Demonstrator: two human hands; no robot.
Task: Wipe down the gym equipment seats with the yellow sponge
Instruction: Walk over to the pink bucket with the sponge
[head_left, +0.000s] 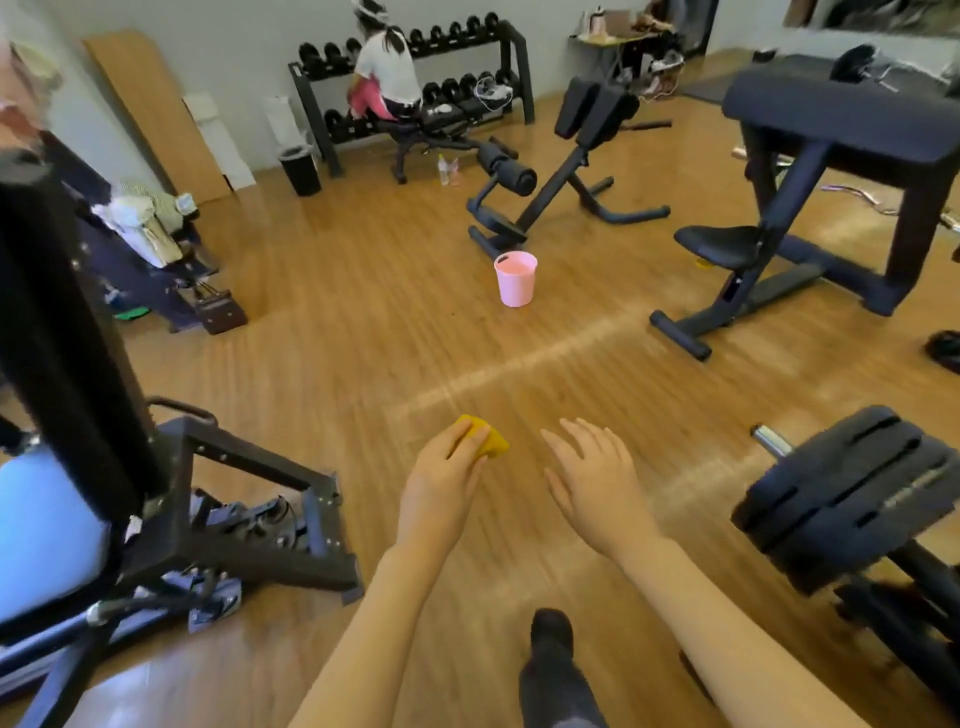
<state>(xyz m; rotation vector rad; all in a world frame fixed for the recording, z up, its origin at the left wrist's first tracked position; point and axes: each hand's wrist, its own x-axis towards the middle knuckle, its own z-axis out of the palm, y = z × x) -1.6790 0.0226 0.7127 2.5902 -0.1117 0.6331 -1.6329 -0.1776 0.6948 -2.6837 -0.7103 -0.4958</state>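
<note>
Above the wooden floor (363, 364), the left hand (441, 488) pinches the yellow sponge (488, 439) in curled fingers; the right hand (597, 483) hovers beside it, fingers spread, holding nothing.

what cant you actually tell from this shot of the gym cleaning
- Folded yellow sponge, head view: the left hand grips it, its fingers covering most of it.
- Round pink plastic bucket, head view: the angle shows only a pink inside, so any water cannot be judged.
- Black padded seat at the right, head view: its frame is cut off by the edge.
- Right hand, head view: open, holding nothing; motion blur softens its fingers.
</note>
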